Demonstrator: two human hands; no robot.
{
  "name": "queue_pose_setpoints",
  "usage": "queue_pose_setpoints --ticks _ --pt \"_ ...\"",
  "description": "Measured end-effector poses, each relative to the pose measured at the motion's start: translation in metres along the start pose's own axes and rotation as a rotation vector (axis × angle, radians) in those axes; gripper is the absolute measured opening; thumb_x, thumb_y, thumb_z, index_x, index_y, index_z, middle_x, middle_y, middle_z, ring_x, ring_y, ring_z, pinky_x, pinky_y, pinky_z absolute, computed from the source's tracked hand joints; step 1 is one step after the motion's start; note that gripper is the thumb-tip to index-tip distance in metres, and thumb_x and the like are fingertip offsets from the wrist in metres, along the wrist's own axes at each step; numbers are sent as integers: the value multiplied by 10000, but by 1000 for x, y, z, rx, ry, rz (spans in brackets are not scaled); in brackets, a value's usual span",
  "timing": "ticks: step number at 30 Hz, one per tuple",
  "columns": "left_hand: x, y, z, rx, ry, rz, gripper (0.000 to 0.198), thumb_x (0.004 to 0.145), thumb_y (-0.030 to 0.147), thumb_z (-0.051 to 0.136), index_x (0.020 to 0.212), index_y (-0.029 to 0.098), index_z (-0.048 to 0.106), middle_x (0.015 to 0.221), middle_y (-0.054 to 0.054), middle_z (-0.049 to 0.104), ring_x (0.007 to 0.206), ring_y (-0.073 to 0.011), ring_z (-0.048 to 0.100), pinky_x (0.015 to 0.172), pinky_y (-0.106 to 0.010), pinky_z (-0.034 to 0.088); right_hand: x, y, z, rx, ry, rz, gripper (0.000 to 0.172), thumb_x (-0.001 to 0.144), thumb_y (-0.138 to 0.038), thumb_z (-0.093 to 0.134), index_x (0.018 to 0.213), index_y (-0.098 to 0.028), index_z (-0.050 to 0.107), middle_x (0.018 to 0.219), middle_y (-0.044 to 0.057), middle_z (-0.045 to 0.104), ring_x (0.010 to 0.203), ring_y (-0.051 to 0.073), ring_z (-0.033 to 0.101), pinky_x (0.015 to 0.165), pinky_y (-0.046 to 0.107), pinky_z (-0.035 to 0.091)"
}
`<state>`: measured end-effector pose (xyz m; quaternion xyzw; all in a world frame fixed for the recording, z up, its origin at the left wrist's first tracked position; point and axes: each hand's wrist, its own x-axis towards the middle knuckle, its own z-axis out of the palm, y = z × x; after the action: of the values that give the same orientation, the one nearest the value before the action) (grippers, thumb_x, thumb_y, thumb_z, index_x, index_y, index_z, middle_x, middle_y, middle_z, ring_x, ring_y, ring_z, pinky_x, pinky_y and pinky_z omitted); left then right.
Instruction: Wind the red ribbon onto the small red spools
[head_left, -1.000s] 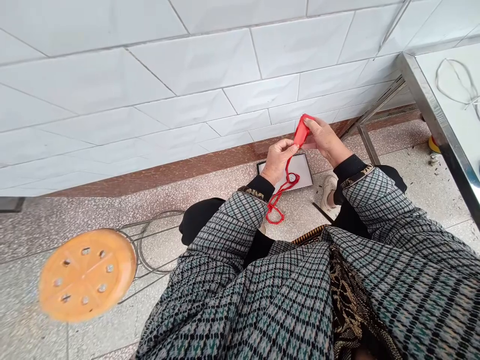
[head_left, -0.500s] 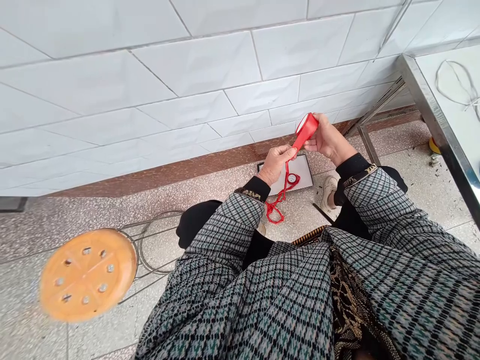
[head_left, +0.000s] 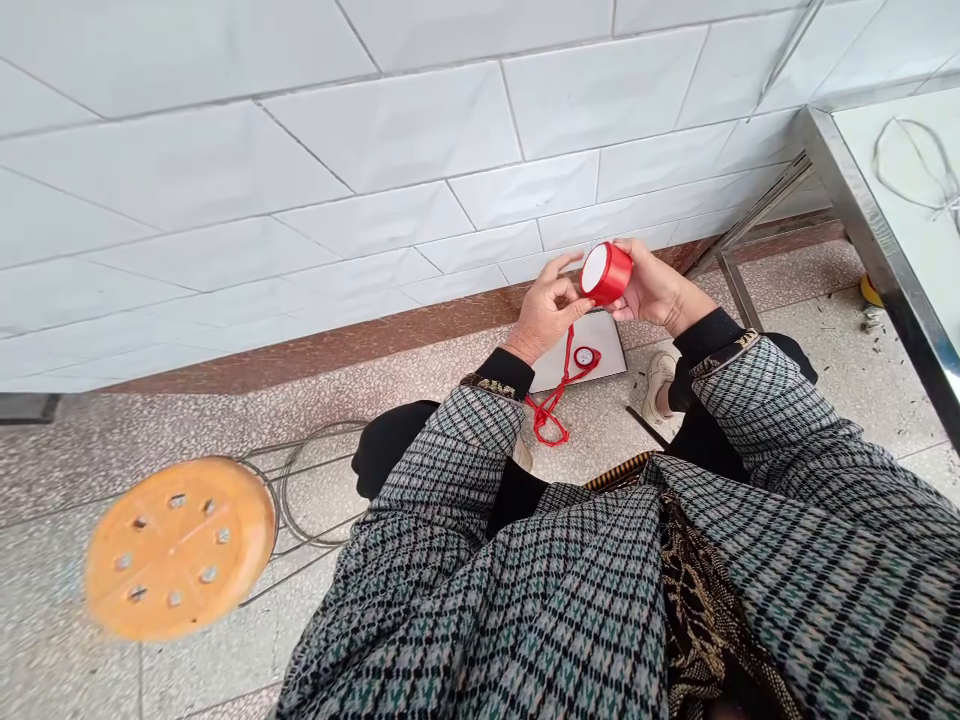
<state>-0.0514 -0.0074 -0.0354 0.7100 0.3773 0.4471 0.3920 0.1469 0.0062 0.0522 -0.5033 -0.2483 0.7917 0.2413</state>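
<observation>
"Ribbon rolls: number and place?"
"One red ribbon roll [head_left: 618, 276], its round white face turned toward the left hand [head_left: 544, 308]; held above the floor [head_left: 600, 430], before the tiled wall [head_left: 420, 125]."

"Hands and grip?"
"Two. The roll is gripped at its far side by the right hand [head_left: 654, 288], some of its fingers being hidden. Its lower edge is met by the left thumb, with the forefinger raised; whether any ribbon is pinched there cannot be told."

"Below?"
"One pale tray [head_left: 609, 335], dark-rimmed, partly blocked from view by the left hand. One small red-and-white disc [head_left: 584, 357], seen over the tray. One red cord [head_left: 550, 408], looped, strung from the tray onto the floor."

"Surroundings?"
"One orange stool seat [head_left: 171, 548], pierced by eight larger holes. One metal-framed table [head_left: 874, 235], by which the floor at right is partly covered; one pale wire coil [head_left: 883, 180] is laid on it. One dark stick [head_left: 646, 427], near one pale shoe [head_left: 659, 385]."
</observation>
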Motion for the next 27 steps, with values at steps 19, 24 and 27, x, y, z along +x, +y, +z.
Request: queue_pose_setpoints --ticks 19,24,27 --pt "-4 45 10 -459 158 -227 507 788 268 885 550 196 444 1437 -127 695 1299 -289 673 998 -487 568 -5 9 3 -224 -28 -38 851 917 -970 427 959 -182 747 745 132 749 594 226 729 461 293 581" --pt "-3 29 14 -490 216 -244 528 811 430 828 586 213 402 1359 -98 745 1266 -254 668 1111 -471 500 -7 13 9 -154 16 -281 572 969 -784 624 1093 -235 723 1053 112 811 880 238 781 629 304 657" --pt "-3 26 15 -519 215 -250 495 795 405 822 585 210 418 1325 -85 749 1293 -254 660 1124 -442 483 -5 20 16 -100 7 -436 315 967 -503 774 1144 -253 699 1120 50 784 966 193 748 782 322 679"
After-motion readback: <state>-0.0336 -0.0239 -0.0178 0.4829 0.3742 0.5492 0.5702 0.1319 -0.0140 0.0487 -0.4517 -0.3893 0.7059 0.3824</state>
